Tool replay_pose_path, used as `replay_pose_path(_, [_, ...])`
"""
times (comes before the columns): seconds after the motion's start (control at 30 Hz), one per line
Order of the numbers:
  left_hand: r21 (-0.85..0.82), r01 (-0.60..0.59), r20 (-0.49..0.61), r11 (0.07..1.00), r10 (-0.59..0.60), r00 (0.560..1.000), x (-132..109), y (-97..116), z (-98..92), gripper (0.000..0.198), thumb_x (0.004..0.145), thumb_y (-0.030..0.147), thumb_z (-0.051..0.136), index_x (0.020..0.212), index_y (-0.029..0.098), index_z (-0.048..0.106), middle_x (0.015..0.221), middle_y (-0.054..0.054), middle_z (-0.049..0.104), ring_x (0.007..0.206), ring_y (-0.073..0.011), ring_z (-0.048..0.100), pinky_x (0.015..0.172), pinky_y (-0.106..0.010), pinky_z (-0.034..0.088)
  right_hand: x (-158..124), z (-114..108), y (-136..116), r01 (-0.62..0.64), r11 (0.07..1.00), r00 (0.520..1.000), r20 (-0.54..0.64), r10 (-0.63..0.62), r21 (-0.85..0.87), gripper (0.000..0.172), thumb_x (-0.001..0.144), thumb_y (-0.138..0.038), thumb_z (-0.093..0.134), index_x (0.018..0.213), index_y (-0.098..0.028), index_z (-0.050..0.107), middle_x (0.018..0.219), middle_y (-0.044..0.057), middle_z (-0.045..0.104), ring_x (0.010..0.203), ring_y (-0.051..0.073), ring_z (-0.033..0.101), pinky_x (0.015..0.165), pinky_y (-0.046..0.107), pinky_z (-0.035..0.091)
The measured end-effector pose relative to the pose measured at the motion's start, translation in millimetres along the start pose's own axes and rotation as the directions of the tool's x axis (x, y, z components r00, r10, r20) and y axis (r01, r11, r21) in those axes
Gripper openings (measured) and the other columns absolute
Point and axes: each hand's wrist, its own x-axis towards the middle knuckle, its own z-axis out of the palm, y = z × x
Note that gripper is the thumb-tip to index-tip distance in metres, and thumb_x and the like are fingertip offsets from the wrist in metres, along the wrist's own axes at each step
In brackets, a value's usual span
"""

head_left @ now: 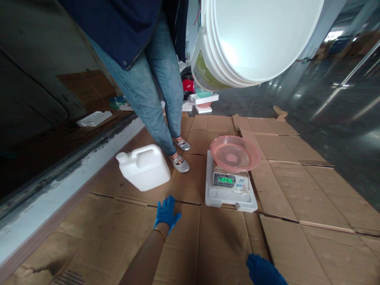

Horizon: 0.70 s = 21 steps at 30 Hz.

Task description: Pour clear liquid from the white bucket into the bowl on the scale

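The left hand and right hand wear vivid blue gloves at six o'clock. At three, a translucent pink bowl sits above green digits. A white jug stands at eight, on brown cardboard.

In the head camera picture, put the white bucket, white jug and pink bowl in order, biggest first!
White bucket, looking largest though nearest the camera; then white jug and pink bowl, which look alike.
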Motion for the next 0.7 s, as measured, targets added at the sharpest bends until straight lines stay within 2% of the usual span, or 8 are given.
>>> replay_pose_path(0.13, [0.008, -0.002, 0.001, 1.000, 0.002, 1.000, 0, 0, -1.1, 0.082, 0.105, 0.047, 0.045, 0.174, 0.011, 0.020, 0.180, -0.010, 0.010, 0.169, -0.0347, 0.020, 0.139, -0.062, 0.011, -7, 4, 0, -0.018, 1.000, 1.000, 0.010, 0.018, 0.000, 0.037, 0.077, -0.004, 0.053, 0.090, -0.028, 0.078, 0.097, -0.003, 0.070, 0.086, 0.013, 0.065, 0.077, 0.021, 0.054])
replay_pose_path(0.3, [0.003, 0.003, 0.006, 1.000, -0.003, 1.000, 0, 0, -1.0, 0.082, 0.105, 0.049, 0.045, 0.174, 0.011, 0.019, 0.180, -0.010, 0.009, 0.169, -0.0337, 0.020, 0.139, -0.062, 0.011, -26, 14, 0, 0.017, 0.998, 0.996, 0.092, -0.012, -0.056, 0.042, 0.082, -0.005, 0.050, 0.095, -0.031, 0.081, 0.103, -0.004, 0.071, 0.092, 0.014, 0.068, 0.081, 0.022, 0.058])
replay_pose_path(0.43, [-0.003, -0.002, -0.006, 1.000, 0.002, 1.000, 2, -2, 2.3, 0.082, 0.105, 0.048, 0.045, 0.174, 0.011, 0.020, 0.180, -0.010, 0.010, 0.168, -0.0343, 0.021, 0.139, -0.062, 0.011, -35, 20, -3, -0.005, 0.997, 0.995, 0.103, 0.012, -0.074, 0.039, 0.087, -0.009, 0.051, 0.098, -0.032, 0.081, 0.105, -0.003, 0.071, 0.093, 0.015, 0.069, 0.081, 0.023, 0.060])
replay_pose_path(0.57, [0.001, -0.007, -0.005, 1.000, 0.007, 1.000, 1, -1, 2.4, 0.082, 0.105, 0.047, 0.045, 0.174, 0.011, 0.021, 0.180, -0.011, 0.010, 0.168, -0.0349, 0.020, 0.139, -0.062, 0.011, -30, 15, -6, -0.003, 0.998, 0.983, 0.181, 0.015, -0.064, 0.043, 0.085, -0.003, 0.051, 0.099, -0.032, 0.081, 0.106, -0.003, 0.071, 0.092, 0.015, 0.068, 0.082, 0.025, 0.059])
replay_pose_path(0.63, [0.001, -0.010, 0.003, 1.000, 0.010, 1.000, 1, -1, 1.3, 0.082, 0.105, 0.047, 0.045, 0.174, 0.010, 0.020, 0.180, -0.011, 0.011, 0.168, -0.0353, 0.020, 0.139, -0.062, 0.012, -23, 10, -6, -0.021, 0.999, 0.987, 0.160, 0.026, -0.035, 0.042, 0.086, -0.004, 0.051, 0.099, -0.031, 0.081, 0.106, -0.003, 0.071, 0.094, 0.015, 0.068, 0.083, 0.024, 0.058])
replay_pose_path(0.7, [-0.002, -0.013, 0.005, 1.000, 0.013, 1.000, 1, -1, 1.2, 0.082, 0.105, 0.048, 0.045, 0.174, 0.010, 0.021, 0.180, -0.011, 0.011, 0.168, -0.0354, 0.020, 0.139, -0.063, 0.012, -17, 4, -6, -0.042, 0.999, 0.988, 0.147, 0.042, 0.000, 0.041, 0.085, -0.003, 0.050, 0.095, -0.029, 0.080, 0.101, -0.003, 0.070, 0.087, 0.013, 0.066, 0.082, 0.021, 0.056])
